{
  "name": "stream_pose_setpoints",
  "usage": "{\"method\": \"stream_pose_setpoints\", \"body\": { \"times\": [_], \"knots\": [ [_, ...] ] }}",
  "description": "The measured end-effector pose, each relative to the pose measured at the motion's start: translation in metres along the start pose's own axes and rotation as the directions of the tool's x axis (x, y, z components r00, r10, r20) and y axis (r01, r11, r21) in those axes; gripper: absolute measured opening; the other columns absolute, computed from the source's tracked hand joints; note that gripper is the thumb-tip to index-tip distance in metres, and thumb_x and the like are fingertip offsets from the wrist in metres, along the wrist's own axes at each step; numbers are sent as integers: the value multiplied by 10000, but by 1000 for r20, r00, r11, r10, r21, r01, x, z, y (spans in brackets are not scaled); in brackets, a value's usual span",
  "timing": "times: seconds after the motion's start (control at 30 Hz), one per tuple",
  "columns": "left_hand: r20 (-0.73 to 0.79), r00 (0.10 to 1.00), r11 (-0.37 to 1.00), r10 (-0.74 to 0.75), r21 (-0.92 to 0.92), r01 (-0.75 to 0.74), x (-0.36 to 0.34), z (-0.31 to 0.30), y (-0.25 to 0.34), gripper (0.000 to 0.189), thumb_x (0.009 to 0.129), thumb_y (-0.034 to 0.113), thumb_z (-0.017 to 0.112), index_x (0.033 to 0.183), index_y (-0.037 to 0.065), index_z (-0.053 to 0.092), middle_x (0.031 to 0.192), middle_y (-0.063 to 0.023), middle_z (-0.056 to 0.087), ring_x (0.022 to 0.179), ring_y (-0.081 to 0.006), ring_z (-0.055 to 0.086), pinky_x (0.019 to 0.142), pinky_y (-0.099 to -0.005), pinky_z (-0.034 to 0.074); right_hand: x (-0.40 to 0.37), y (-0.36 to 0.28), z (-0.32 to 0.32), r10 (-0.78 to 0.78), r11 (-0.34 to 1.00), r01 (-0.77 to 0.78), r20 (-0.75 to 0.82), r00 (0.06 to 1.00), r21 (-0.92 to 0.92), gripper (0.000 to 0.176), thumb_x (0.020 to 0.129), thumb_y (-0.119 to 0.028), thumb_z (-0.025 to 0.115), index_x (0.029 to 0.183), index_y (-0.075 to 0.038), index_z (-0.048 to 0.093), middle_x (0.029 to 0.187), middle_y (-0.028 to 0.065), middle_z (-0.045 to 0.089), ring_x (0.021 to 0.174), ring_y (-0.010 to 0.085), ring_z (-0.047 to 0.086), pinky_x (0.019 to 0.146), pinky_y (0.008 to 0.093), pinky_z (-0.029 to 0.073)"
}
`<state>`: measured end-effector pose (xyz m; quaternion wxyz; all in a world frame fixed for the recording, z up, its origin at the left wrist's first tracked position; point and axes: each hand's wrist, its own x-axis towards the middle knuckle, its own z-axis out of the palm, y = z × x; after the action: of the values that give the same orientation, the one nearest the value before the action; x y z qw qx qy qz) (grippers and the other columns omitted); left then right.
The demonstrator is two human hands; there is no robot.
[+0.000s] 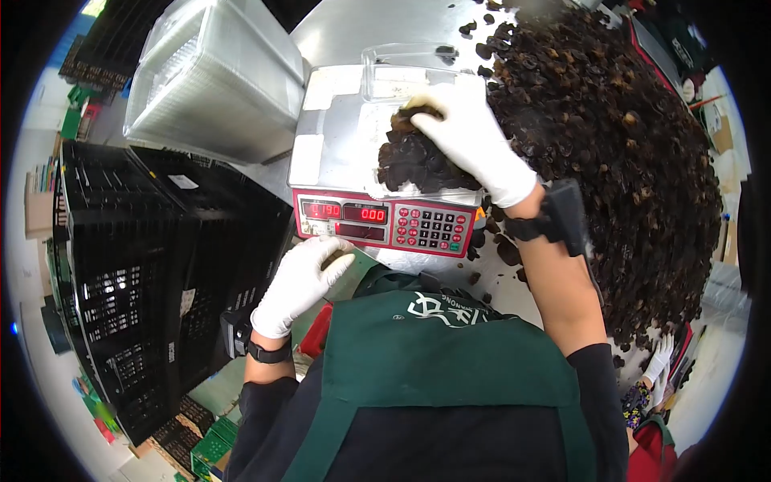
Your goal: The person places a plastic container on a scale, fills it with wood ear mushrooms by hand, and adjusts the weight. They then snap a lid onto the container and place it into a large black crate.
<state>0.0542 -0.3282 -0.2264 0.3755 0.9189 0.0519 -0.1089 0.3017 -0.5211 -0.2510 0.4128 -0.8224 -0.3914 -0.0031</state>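
My right hand (pixel 466 136), in a white glove, presses on a heap of dark dried fungus (pixel 409 161) that fills a clear plastic tray (pixel 377 120) standing on the digital scale (pixel 385 221). A piece sits under its fingertips. The scale's red display shows lit digits. My left hand (pixel 301 281), also gloved, rests near the table's front edge below the scale, fingers curled around a small brownish piece.
A big pile of dried fungus (pixel 626 145) covers the steel table to the right. Stacked clear trays (pixel 213 76) stand at the upper left, black crates (pixel 136 265) at the left. Another person's gloved hand (pixel 660 361) shows at the lower right.
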Motion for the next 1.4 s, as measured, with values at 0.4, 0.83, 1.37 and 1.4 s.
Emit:
{"method": "stream_pose_setpoints", "body": {
  "times": [0.4,0.83,1.37,1.4],
  "knots": [
    [-249,964,990,-97,-120,68,20,-38,8,202,934,59,629,1110,-12,697,946,-82,711,876,-118,651,830,-269,507,-26,9,-47,396,197,-370,272,877,908,276,974,-170,647,1201,-14,631,908,13,615,736,86,569,613,212,420],
    [-442,894,984,79,-108,-141,70,-56,37,224,974,77,611,1169,-8,681,982,-70,728,909,-104,655,843,-259,501,-58,23,-77,314,-245,-246,316,895,938,548,1043,-381,414,1399,30,482,974,82,484,838,202,416,662,304,375],
    [11,951,935,310,175,-307,126,-42,67,311,764,135,798,1045,61,688,891,-79,670,753,-173,619,740,-301,513,-121,21,-76,589,94,-357,237,773,929,311,1005,-285,548,1117,-22,670,810,7,632,627,81,560,484,201,382],
    [21,925,888,380,274,-371,124,-35,62,336,735,115,814,1041,61,686,896,-82,669,762,-174,626,743,-306,523,-121,19,-77,583,135,-370,228,780,919,307,1001,-278,553,1122,-21,671,814,5,636,635,76,568,502,200,399]
  ]
}}
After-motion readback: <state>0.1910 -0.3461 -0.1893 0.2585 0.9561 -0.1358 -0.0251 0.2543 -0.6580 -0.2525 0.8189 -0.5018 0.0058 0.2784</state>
